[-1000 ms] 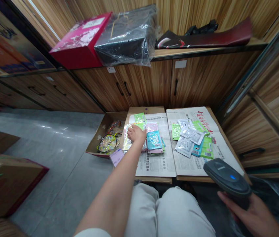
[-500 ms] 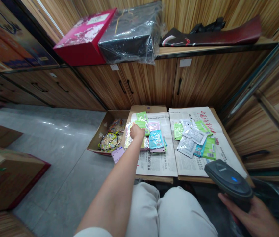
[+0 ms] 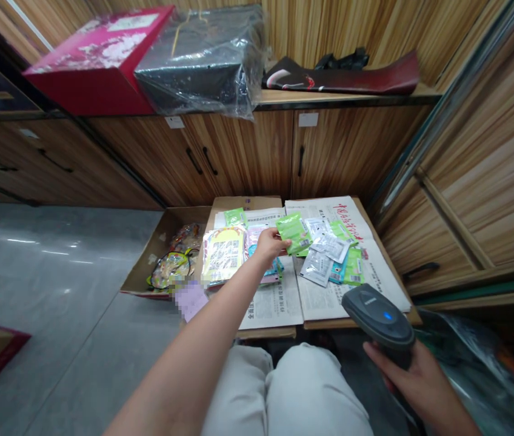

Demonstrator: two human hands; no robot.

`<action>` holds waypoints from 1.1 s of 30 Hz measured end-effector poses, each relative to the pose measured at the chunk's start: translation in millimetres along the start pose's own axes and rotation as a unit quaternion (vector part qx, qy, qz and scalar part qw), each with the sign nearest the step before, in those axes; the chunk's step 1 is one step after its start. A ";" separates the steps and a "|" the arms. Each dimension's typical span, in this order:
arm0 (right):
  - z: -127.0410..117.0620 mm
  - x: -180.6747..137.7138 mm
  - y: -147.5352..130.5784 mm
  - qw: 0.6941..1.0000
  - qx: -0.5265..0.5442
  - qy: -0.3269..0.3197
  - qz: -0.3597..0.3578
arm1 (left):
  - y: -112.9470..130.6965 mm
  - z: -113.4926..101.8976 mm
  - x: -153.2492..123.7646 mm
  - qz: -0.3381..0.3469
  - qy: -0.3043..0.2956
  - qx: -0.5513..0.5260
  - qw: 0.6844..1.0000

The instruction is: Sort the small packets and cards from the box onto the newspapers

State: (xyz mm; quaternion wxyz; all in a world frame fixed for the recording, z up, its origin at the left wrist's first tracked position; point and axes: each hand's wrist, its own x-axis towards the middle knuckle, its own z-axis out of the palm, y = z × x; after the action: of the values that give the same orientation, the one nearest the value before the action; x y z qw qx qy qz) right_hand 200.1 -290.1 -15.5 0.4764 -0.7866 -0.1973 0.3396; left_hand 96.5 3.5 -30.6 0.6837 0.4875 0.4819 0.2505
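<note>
A green packet point(image 3: 292, 231) is pinched at its lower left edge between the thumb and fingers of the left hand point(image 3: 271, 247), the grip narrow and confined to the rim, apparently so that most of the printed face is left uncovered. The packet is held over newspaper point(image 3: 375, 284), at the near left of a loose heap in which silver packets point(image 3: 330, 248) are laid across green and blue ones; whether the heap is touched by it cannot be told. A dark handheld scanner point(image 3: 377, 315), marked by a blue light, is grasped around its handle by the right hand point(image 3: 414, 376), the fingers wrapped and partly hidden. Its head is pointed forward and leftward, toward the packets, an angle seemingly suited to facing their labels.

Beside the left wrist, a clear-wrapped yellow pack point(image 3: 224, 251) is set next to blue and pink packets partly covered by the hand. The newspaper is spread over cardboard point(image 3: 268, 333), probably as a clean, flat surface. Wrapped trinkets point(image 3: 170, 266) are contained by a cardboard box point(image 3: 141, 275) at the far left of the work area, their details too small to read. Above, a red box point(image 3: 96, 72) and a plastic-sheathed dark box point(image 3: 197, 75) are shelved side by side.
</note>
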 end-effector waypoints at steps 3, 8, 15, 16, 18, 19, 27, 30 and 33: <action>0.3 2.4 -2.1 1.000 0.006 0.003 0.002 | -5.5 5.5 -1.0 -0.016 -0.014 0.024 0.999; -1.9 5.0 -2.3 1.000 -0.012 -0.016 -0.015 | -12.7 9.9 -1.4 -0.037 -0.025 0.046 0.998; -2.1 5.2 -2.4 1.000 -0.012 -0.013 -0.018 | -15.9 14.3 -3.0 -0.049 -0.042 0.040 0.997; -2.2 5.4 -2.5 1.000 -0.009 -0.013 -0.020 | -16.6 14.7 -2.6 -0.050 -0.044 0.042 0.997; -2.5 6.0 -2.3 1.000 -0.007 -0.015 -0.023 | -17.9 15.5 -1.7 -0.049 -0.047 0.044 0.997; -2.7 6.4 -2.1 1.000 -0.007 -0.016 -0.024 | -18.3 16.0 -1.3 -0.047 -0.047 0.043 0.997; -5.1 8.3 -1.7 1.000 0.002 -0.014 -0.018 | -16.5 19.1 -3.6 -0.036 -0.038 0.017 0.998; -7.9 8.5 -2.3 1.000 0.010 -0.005 -0.013 | -15.1 23.4 -4.2 -0.041 -0.029 -0.007 0.999; -12.6 10.2 -0.3 1.000 0.012 0.005 -0.010 | -14.3 32.7 -0.7 -0.045 0.003 -0.032 0.998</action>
State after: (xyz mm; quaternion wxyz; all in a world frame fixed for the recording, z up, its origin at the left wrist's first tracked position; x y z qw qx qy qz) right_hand 216.3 -291.3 -14.9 0.4897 -0.7806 -0.1986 0.3337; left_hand 123.9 -16.7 -41.3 0.7083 0.4419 0.4972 0.2362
